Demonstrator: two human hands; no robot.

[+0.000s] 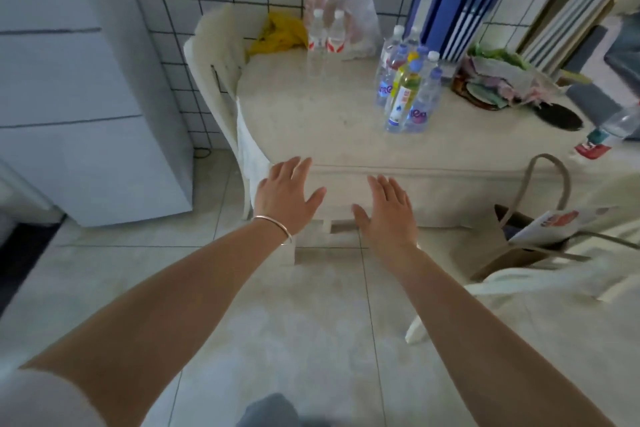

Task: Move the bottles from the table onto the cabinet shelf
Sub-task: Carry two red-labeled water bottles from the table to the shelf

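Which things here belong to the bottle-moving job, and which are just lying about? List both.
For the job: cluster of bottles, two small bottles, table, left hand, right hand.

Lying about: blue folders, yellow bag, paper bag, chair.

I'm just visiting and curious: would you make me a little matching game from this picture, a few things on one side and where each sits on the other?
Things:
1. cluster of bottles
2. yellow bag
3. blue folders
4. left hand

Places:
A. at the table's back left corner, by the chair
B. upright against the tiled wall, behind the bottles
C. open, at the table's near edge
D. standing on the table, right of centre

Pairs: 1-D, 2-A, 3-B, 4-C
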